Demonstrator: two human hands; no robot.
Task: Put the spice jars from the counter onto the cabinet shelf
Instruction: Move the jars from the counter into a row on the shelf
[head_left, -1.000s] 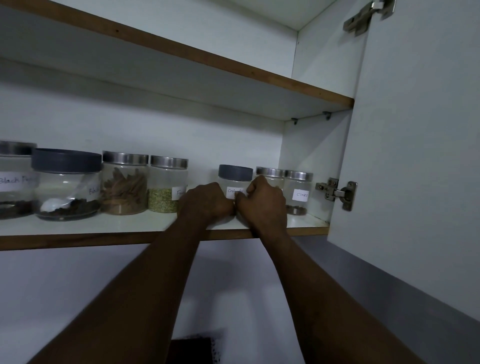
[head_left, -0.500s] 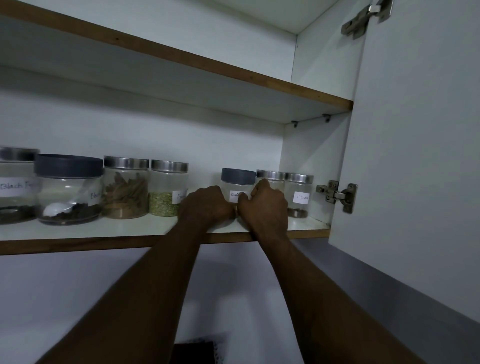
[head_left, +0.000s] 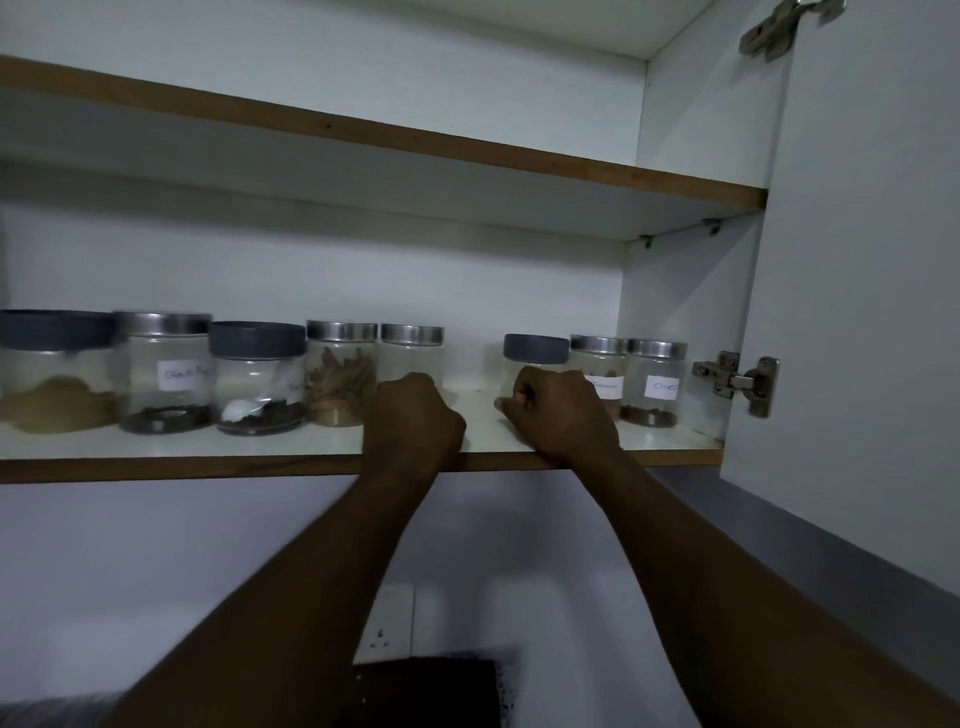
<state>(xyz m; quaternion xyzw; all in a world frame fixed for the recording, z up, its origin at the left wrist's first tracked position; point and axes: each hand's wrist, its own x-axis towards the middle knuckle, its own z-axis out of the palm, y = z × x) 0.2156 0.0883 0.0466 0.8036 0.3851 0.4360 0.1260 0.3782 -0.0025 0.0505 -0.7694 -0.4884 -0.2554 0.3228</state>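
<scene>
Several clear spice jars stand in a row on the white cabinet shelf (head_left: 260, 441). My left hand (head_left: 415, 415) is a closed fist at the shelf's front edge. It covers the lower part of a steel-lid jar (head_left: 412, 345); whether it grips the jar is hidden. My right hand (head_left: 563, 413) is curled around the base of a grey-lid jar (head_left: 535, 348), with bare shelf between the two hands. Right of it stand a labelled steel-lid jar (head_left: 600, 358) and a cloves jar (head_left: 655, 384).
Further left are a bark-filled jar (head_left: 340, 379), a grey-lid jar with a white scoop (head_left: 257, 379), a black pepper jar (head_left: 163, 374) and a ground-spice jar (head_left: 52, 374). The open cabinet door (head_left: 857, 260) and its hinge (head_left: 737, 382) are at the right. A wall socket (head_left: 387, 623) sits below.
My hands, pressed together on the grey-lid jar before, have parted. The left hand slid left in front of the steel-lid jar. The view now takes in more jars at the left.
</scene>
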